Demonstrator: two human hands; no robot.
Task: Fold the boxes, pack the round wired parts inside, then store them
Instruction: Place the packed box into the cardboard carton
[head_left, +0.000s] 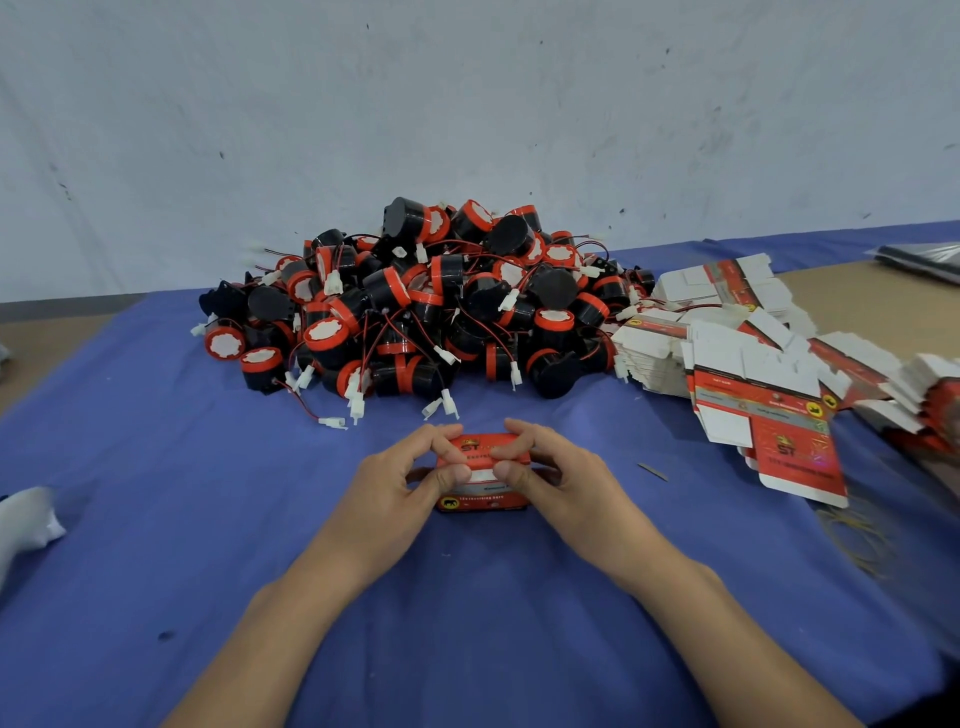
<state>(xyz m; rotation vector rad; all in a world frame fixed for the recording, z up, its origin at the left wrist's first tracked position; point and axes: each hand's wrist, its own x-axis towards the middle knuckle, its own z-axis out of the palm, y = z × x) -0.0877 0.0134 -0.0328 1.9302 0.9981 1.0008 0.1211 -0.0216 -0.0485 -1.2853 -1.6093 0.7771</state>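
Observation:
A small red box (483, 500) with white and black print sits on the blue cloth in front of me. My left hand (400, 480) grips its left side, fingers curled over the top and thumb on the front. My right hand (558, 475) grips its right side the same way. Behind the box lies a big heap of round black-and-red wired parts (421, 306) with white plugs. Flat unfolded red-and-white boxes (753, 364) are stacked to the right of the heap.
The blue cloth (156, 493) covers the table, whose bare brown top (872, 301) shows at the far right. A white object (26, 519) lies at the left edge. A wall stands close behind the heap. A small thin strip (652, 471) lies right of my hands.

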